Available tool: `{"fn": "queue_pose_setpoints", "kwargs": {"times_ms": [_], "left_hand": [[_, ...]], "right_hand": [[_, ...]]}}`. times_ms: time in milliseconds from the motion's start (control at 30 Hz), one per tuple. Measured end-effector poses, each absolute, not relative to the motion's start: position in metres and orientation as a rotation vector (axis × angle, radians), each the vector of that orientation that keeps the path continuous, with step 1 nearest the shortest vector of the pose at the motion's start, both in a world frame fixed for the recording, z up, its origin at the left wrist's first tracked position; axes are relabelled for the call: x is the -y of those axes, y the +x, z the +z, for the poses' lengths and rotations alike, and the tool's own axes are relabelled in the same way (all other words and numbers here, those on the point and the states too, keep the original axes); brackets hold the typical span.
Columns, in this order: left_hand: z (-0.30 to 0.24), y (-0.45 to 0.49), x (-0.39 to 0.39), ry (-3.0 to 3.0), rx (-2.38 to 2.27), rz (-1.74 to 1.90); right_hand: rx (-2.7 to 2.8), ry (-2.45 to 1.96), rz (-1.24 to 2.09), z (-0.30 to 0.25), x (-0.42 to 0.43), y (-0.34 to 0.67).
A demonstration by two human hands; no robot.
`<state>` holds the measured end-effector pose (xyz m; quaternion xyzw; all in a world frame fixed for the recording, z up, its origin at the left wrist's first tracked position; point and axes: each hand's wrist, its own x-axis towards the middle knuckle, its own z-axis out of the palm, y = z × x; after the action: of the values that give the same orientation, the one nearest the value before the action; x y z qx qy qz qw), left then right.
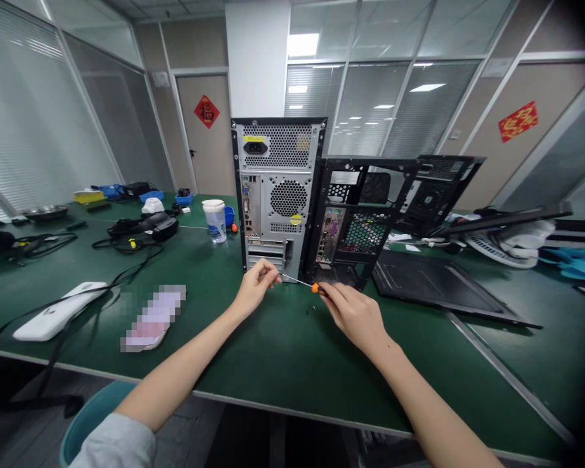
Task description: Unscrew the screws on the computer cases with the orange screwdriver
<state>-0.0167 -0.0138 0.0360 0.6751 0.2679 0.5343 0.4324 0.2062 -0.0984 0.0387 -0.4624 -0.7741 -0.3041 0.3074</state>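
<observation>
A silver-backed computer tower [277, 195] stands upright on the green table [273, 351], its rear panel facing me. My right hand [353, 315] is closed round the orange handle of a screwdriver [306, 284]. The thin shaft points left at the tower's lower rear edge. My left hand [256, 286] is pinched at the shaft's tip, right against that bottom edge. Beside the tower on the right stands an open black case frame [365, 221] with its side removed.
A black side panel [433, 286] lies flat at the right. A white device [58, 312] with cables and a blurred flat object [153, 318] lie at the left. A plastic jar [215, 220], a black bag and small bins sit further back. More parts are piled far right.
</observation>
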Motion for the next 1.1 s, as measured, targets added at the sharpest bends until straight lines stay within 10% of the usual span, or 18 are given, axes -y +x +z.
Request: {"fn": "queue_pose_setpoints", "kwargs": {"times_ms": [300, 733, 1100], "left_hand": [[0.033, -0.016, 0.009, 1.641, -0.672, 1.320], [0.036, -0.016, 0.019, 2.128, -0.882, 1.118], [0.023, -0.013, 0.023, 2.937, -0.803, 0.482]], "right_hand": [[2.060, -1.381, -0.584, 0.032, 0.096, 0.205], [1.197, -1.315, 1.418, 0.026, 0.082, 0.195], [1.060, -1.371, 1.550, -0.001, 0.068, 0.185]]}}
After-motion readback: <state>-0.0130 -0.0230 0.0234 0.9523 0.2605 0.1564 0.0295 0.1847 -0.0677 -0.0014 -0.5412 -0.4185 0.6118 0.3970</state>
